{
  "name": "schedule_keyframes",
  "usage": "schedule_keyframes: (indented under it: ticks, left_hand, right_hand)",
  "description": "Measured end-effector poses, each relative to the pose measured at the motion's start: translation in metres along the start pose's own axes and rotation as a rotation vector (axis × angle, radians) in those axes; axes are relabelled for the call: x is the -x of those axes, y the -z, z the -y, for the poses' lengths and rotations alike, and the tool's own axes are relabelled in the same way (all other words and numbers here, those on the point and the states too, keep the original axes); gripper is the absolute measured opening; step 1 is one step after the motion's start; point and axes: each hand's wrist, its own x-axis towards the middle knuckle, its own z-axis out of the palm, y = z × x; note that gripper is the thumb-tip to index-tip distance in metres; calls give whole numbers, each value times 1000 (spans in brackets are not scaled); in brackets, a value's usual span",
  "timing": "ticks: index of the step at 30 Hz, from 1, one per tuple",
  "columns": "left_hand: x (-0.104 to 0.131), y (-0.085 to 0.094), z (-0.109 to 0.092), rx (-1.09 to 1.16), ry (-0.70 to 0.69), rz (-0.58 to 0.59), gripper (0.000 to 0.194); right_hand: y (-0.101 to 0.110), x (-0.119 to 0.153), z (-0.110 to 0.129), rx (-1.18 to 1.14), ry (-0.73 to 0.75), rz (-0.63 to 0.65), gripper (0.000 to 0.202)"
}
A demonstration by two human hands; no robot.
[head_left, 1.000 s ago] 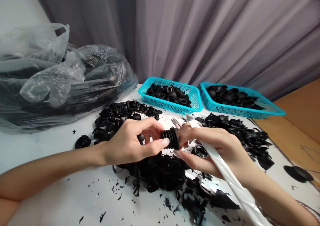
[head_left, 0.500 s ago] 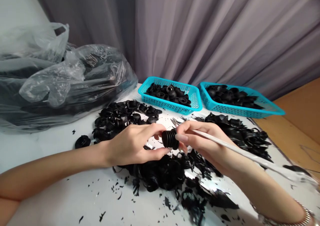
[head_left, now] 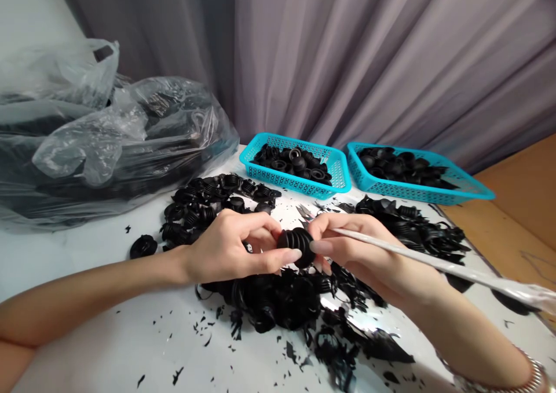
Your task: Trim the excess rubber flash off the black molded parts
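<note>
Between my two hands is a black ribbed rubber bellows piece (head_left: 296,243), tilted so its folds face up and to the left. My left hand (head_left: 237,248) is closed on its left side, thumb along the front. My right hand (head_left: 369,248) pinches its right side with thumb and fingers. That same hand also keeps hold of a tool with thin pointed metal tips (head_left: 305,212); its long white handle (head_left: 417,259) runs back over the forearm. Just below the hands lies a heap of black rubber pieces and scraps (head_left: 278,303).
Two blue perforated baskets, one in the middle (head_left: 295,188) and one at right (head_left: 425,195), hold black pieces. More black pieces lie at left (head_left: 195,208) and right (head_left: 417,231). A large clear plastic bag (head_left: 108,144) fills the back left. Small scraps dot the white table (head_left: 108,346).
The bellows piece has turned in my fingers and tilted. My left thumb has moved up across its front. The white handle has swung slightly upward at its far end.
</note>
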Motion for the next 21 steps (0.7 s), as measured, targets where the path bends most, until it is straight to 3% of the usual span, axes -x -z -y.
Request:
schedule_keyframes:
  ticks: [7,12,16,21]
  left_hand:
    - [-2,-4,5,502,242,93,17]
    - [-5,-8,13,840,301,264,26]
    - [-7,-9,20,1006,303,288,27]
    - [-8,-7,28,1132,320,349,36]
  right_hand:
    - [-2,0,0,-112,-35,24,11]
    - [4,3,4,-42,100,-19,19]
    - [14,4,8,-30,166,-84,29]
    - [22,5,7,-115,158,-111,25]
